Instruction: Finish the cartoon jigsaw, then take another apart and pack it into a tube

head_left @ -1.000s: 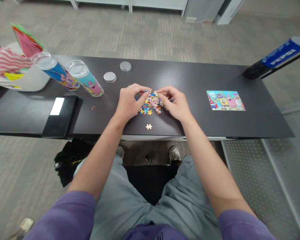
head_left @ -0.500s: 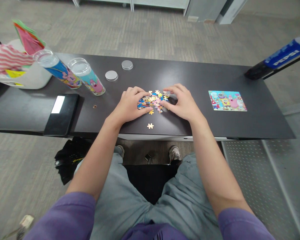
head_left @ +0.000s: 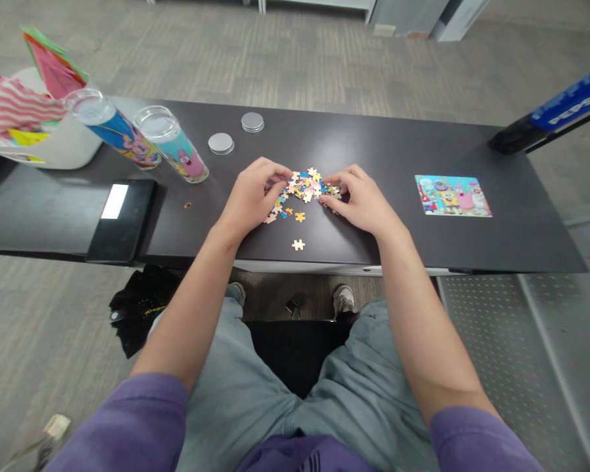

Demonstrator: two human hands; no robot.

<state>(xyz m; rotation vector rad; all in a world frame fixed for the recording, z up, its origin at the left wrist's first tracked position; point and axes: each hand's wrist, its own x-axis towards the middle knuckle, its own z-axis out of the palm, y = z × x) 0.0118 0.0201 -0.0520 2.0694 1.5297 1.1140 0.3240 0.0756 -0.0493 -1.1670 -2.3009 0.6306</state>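
A loose pile of jigsaw puzzle pieces (head_left: 307,186) lies on the dark table between my two hands. My left hand (head_left: 256,195) curves around the pile's left side, thumb and fingers apart, its tips touching pieces. Several pieces spread out below its thumb. On the right, my right hand (head_left: 356,196) rests at the pile's edge, thumb and fingertips apart with pieces between them. Nearer to me lie a yellow puzzle piece (head_left: 299,216) and a pale puzzle piece (head_left: 298,244). A bright cartoon picture card (head_left: 453,196) lies flat to the right.
Two clear-topped cartoon tubes (head_left: 179,154) stand at left, beside a white basket (head_left: 73,147) of cloths. Round silver lids (head_left: 221,143) lie behind my left hand. A black phone-like device (head_left: 122,226) lies near the front edge. A blue Pepsi cylinder (head_left: 565,108) stands at far right.
My left thumb has drawn closer to its fingers, and pieces now spread below it on the left. The pile has shifted and loosened. My right hand has barely moved.
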